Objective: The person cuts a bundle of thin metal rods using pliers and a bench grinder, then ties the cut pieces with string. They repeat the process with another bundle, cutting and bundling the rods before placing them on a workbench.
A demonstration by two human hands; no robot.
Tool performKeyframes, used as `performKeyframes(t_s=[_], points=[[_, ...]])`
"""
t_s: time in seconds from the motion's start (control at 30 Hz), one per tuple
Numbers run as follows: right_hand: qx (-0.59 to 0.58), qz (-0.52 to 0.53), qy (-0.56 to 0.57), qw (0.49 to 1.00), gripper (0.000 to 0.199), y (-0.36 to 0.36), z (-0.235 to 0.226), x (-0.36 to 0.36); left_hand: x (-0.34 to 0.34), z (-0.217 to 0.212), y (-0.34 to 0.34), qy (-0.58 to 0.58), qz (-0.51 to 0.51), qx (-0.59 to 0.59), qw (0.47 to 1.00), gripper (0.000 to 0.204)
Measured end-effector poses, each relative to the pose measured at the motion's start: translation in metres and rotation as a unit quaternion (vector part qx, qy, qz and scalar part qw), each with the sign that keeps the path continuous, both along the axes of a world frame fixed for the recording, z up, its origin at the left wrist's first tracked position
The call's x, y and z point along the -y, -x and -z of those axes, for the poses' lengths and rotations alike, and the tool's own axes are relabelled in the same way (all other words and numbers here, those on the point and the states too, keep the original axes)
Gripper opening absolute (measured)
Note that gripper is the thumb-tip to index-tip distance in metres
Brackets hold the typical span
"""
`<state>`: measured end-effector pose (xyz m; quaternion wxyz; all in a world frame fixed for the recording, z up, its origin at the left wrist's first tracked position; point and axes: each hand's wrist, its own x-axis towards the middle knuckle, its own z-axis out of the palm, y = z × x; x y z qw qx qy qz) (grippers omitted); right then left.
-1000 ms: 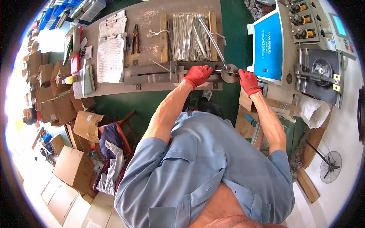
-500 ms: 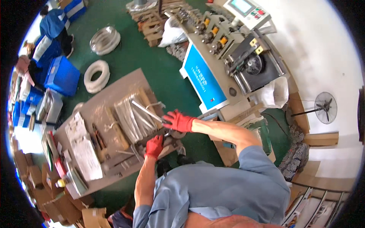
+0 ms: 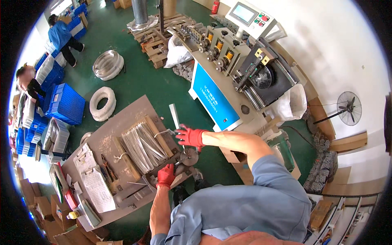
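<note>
On the left of the table [image 3: 139, 111] lie clipboards [image 3: 98, 190], then pliers [image 3: 108, 170]; next comes the metal fixture [image 3: 134, 192] along the near edge. Beyond it, the bundle of thin metal strips [image 3: 145, 148] lies between two wooden bars. Each strip should be light, springy and slick, tougher than it is fragile but prone to kinking, so a gloved pinch near the middle would suit, clear of any sharp ends. The left hand [image 3: 165, 176], in a red glove, is down at the fixture with its fingers looking curled; what lies under them is hidden, so whether it grips anything cannot be told. Just right of it, the pale metal lever [image 3: 174, 116] slants up from beside the round disc [image 3: 189, 157]. It looks rigid and fairly heavy, smooth enough to slide in a loose glove; its far end should give most leverage. The right hand [image 3: 190, 136], also red-gloved, is at the lever's lower part, fingers spread, not wrapped around it; contact is unclear.
</note>
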<state>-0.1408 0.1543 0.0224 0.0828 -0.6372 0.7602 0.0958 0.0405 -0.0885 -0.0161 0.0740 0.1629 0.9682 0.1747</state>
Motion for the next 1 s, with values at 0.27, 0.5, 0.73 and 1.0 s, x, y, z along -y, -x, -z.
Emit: performKeyframes(t_s=[0.27, 0.5, 0.73, 1.0], points=[[0.133, 0.168, -0.022, 0.977, 0.078, -0.014, 0.004, -0.075, 0.003, 0.008, 0.001, 0.009, 0.003, 0.015, 1.000, 0.032], [0.217, 0.236, -0.050, 0.946, 0.073, -0.032, -0.003, -0.065, 0.012, 0.001, -0.002, -0.023, 0.003, -0.006, 1.000, 0.023], [0.199, 0.545, 0.034, 0.814, 0.065, -0.160, 0.000, -0.075, 0.001, -0.011, 0.009, -0.055, 0.019, 0.060, 0.997, 0.023], [0.257, 0.795, 0.200, 0.512, 0.064, -0.247, 0.002, 0.036, 0.005, -0.002, 0.011, -0.058, 0.036, 0.069, 0.995, 0.027]])
